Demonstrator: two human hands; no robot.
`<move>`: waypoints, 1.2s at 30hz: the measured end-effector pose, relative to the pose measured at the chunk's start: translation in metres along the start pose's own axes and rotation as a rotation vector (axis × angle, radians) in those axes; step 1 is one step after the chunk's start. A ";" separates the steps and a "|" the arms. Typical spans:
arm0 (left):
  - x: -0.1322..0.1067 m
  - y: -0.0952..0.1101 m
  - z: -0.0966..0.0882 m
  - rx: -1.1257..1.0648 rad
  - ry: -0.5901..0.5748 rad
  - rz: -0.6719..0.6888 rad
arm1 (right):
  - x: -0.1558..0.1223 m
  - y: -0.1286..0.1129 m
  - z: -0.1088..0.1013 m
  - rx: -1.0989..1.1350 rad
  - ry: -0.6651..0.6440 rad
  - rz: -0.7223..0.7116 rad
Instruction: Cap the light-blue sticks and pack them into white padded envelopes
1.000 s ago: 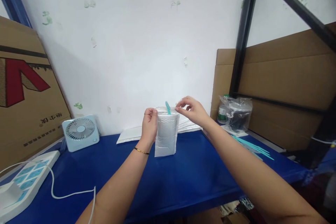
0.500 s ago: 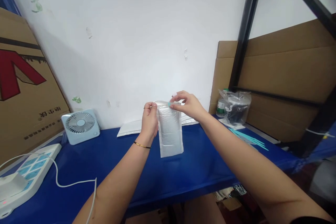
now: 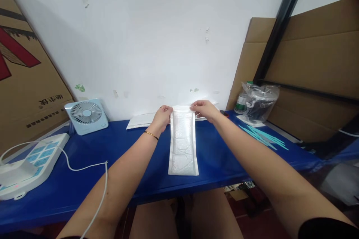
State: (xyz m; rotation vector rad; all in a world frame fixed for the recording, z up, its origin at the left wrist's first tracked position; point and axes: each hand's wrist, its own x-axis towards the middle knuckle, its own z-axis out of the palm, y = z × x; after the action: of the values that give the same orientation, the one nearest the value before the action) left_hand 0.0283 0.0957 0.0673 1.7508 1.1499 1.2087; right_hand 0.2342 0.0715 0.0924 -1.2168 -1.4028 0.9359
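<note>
A white padded bubble mailer (image 3: 183, 143) stands out long and narrow over the blue table, its lower end toward me. My left hand (image 3: 162, 117) pinches its top left corner between thumb and fingers. At the top right corner, the fingertips of my right hand (image 3: 204, 111) are closed on the edge. The mailer's top edge runs straight between both hands. Behind my hands lie more flat white mailers (image 3: 141, 120) against the wall, partly hidden. Several teal strips (image 3: 263, 137) lie in a loose pile to the right of my right forearm.
On the left are a light blue fan (image 3: 86, 116) and a white power strip (image 3: 46, 160), whose cable crosses my left forearm. A plastic-wrapped dark item (image 3: 260, 105) and a bottle (image 3: 241, 102) stand at the back right. Cardboard (image 3: 316, 44) and a black post flank the table (image 3: 224, 160).
My right hand has moved from the mailer's upper middle to its top right corner. The teal bit at its fingertips is gone from there. The view has tilted down.
</note>
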 end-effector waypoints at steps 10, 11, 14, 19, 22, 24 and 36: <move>-0.029 -0.076 -0.028 0.506 -0.317 0.258 | -0.014 0.101 0.018 -0.658 -0.265 -0.553; -0.030 -0.077 -0.030 0.561 -0.357 0.294 | -0.016 0.105 0.019 -0.749 -0.315 -0.621; -0.033 -0.080 -0.031 0.737 -0.412 0.470 | -0.018 0.110 0.020 -0.922 -0.366 -0.731; -0.036 -0.084 -0.024 0.863 -0.584 0.681 | -0.019 0.108 0.019 -1.001 -0.394 -0.759; -0.037 -0.086 -0.021 0.895 -0.609 0.612 | -0.022 0.110 0.020 -0.985 -0.370 -0.719; -0.038 -0.084 -0.020 0.916 -0.601 0.557 | -0.024 0.111 0.020 -0.960 -0.355 -0.693; -0.034 -0.062 -0.017 0.699 -0.559 0.242 | -0.033 0.098 0.019 -0.790 -0.384 -0.481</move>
State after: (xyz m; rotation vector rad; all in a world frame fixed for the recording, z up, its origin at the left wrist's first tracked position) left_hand -0.0106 0.0875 0.0062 2.5893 1.0925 0.3640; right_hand 0.2339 0.0594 -0.0122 -1.1766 -2.3777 0.2635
